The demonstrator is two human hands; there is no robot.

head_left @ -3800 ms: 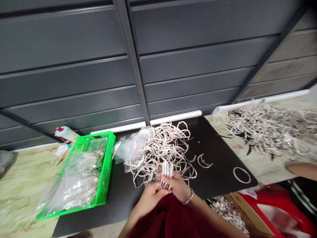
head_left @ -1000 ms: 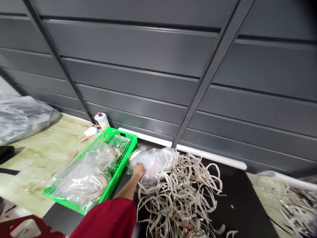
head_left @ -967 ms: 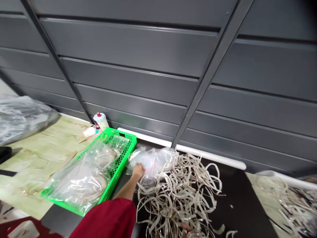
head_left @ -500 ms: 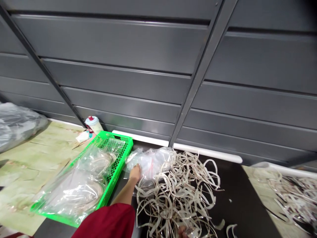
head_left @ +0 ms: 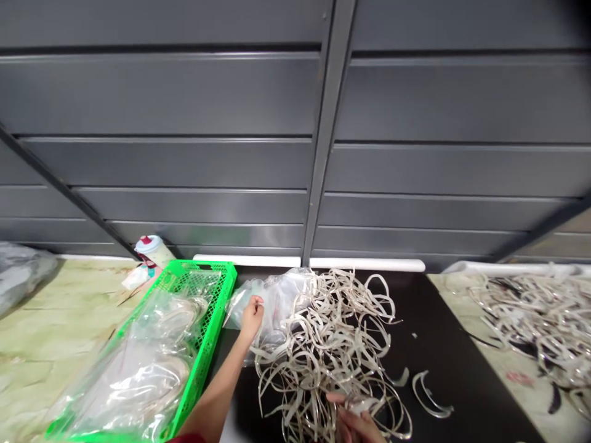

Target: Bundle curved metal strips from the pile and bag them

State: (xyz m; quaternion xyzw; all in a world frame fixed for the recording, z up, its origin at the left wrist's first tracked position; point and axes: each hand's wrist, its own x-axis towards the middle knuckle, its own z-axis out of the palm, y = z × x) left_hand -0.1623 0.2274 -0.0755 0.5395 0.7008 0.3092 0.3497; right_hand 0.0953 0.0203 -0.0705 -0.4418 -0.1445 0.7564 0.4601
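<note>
A tangled heap of pale curved metallic bands lies on a black tabletop. My right hand is at the heap's near edge, its fingers among the bands. My left hand is at the heap's far left, fingertips at the edge of a transparent plastic bag, partly under the bands. Two loose bands, nested together, lie apart to the right of the heap.
A bright green mesh crate holding transparent bags of bands stands left of my left arm. A larger band heap lies on the mottled green table at right. A cup with a red lid and a white tube stand along the grey ribbed wall.
The view has swung level and lower. My left hand has lifted slightly on the bag's edge, and more of my right hand shows at the heap. The bundle once held close is gone from my hands.
</note>
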